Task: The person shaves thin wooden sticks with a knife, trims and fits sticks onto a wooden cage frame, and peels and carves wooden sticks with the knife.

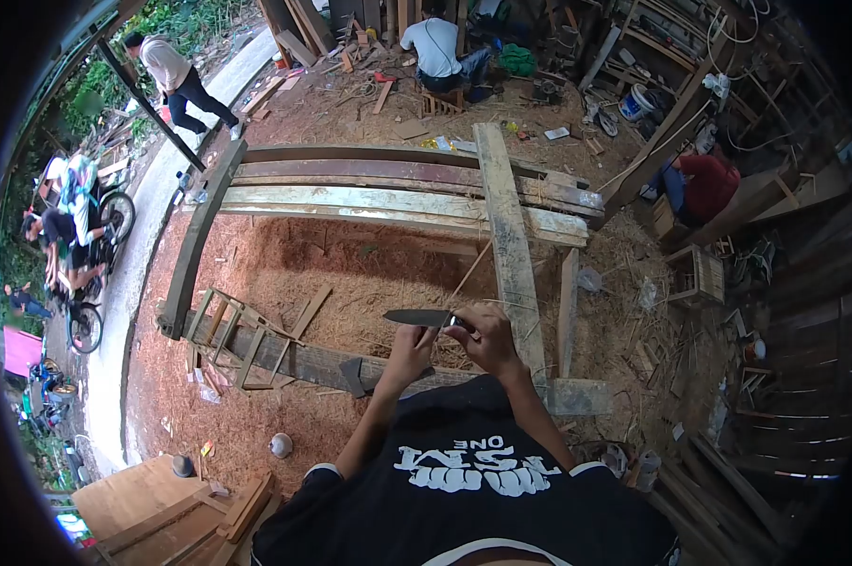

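Note:
In the head view, a knife (416,317) with a broad dark blade points left in front of my chest. My right hand (488,339) is closed around its handle end. Just under the blade, my left hand (409,353) has its fingers curled close to the handle; whatever they pinch is hidden. A thin pale strip (471,269) slants from the upper right down to the hands, and I cannot tell which hand, if any, holds it. Beyond lies a frame of long beams, with a weathered plank (508,222) across it on the right.
A small slatted wooden frame (240,337) leans on the low beam (299,357) at left. Shavings cover the ground. One person (437,49) sits at the back, another (706,185) at right. Someone (174,80) is on the path, near people on a motorbike (87,327).

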